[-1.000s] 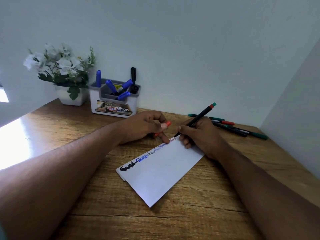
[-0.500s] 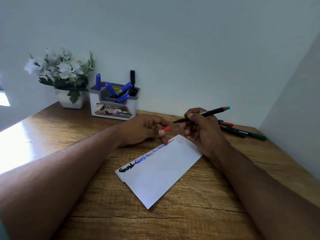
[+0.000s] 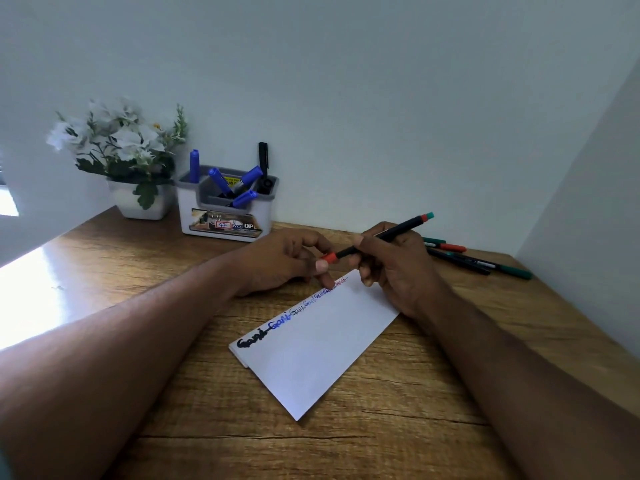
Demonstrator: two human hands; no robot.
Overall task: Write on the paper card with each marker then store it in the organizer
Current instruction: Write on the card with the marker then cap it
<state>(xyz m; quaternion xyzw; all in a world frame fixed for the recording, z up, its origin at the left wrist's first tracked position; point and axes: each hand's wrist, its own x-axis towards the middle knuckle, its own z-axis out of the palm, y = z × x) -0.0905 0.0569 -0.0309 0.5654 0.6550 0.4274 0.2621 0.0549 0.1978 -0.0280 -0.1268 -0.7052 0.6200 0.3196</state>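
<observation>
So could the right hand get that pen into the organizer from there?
Probably yes. The right hand grips the pen, and bare desk lies towards the organizer; only the left hand sits partly between.

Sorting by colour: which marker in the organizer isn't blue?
The black marker standing upright at the right end of the organizer. The other four there have blue caps.

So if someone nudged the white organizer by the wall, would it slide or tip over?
The organizer looks squat and wider than tall, sitting flat on the wooden desk, so it would probably slide rather than tip. It seems to be light plastic, so a small push might move it. The black marker standing tall inside could rattle or lean.
</observation>
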